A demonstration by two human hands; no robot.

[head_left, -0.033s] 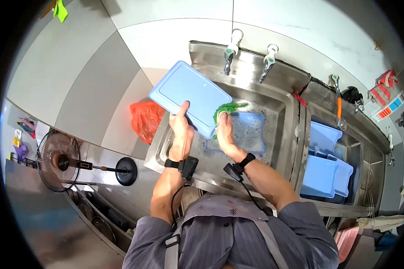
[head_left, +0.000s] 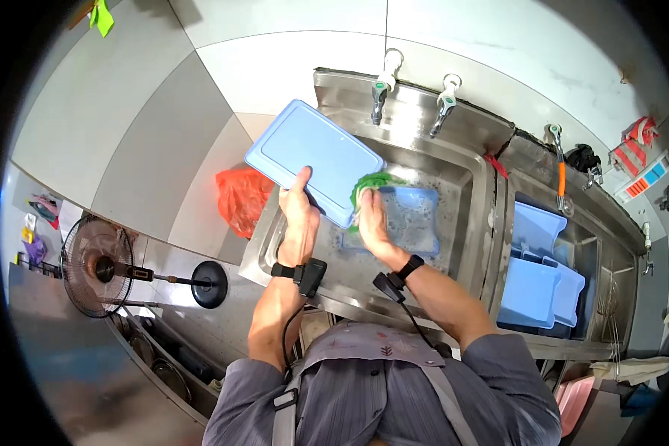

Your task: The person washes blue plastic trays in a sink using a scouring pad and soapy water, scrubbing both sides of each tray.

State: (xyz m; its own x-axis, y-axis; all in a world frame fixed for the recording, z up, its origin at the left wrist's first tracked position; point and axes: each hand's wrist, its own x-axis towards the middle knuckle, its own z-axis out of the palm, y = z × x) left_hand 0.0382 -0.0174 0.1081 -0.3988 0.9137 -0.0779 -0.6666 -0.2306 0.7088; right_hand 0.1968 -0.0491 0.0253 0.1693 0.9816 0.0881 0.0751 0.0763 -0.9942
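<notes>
My left hand point(head_left: 299, 208) grips a light blue rectangular plastic lid point(head_left: 312, 149) at its near long edge, the thumb lying on the face. The lid is tilted above the left part of a steel sink point(head_left: 462, 172). Against the lid's right short edge, my right hand point(head_left: 374, 220) is closed on a green scrubbing cloth point(head_left: 372, 181). Below, another blue plastic piece point(head_left: 410, 223) lies in the soapy water, partly covered by my right hand.
Two taps point(head_left: 379, 100) point(head_left: 445, 106) jut from the wall behind the sink. Blue bins point(head_left: 529, 291) stand in the right-hand basin, near a wire whisk point(head_left: 607, 301). Left of the sink hang an orange-red plastic bag point(head_left: 241, 201) and, lower, a standing fan point(head_left: 100, 267).
The green cloth's loose tail no longer stretches as far right and looks blurred. The lid has shifted very slightly to the left.
</notes>
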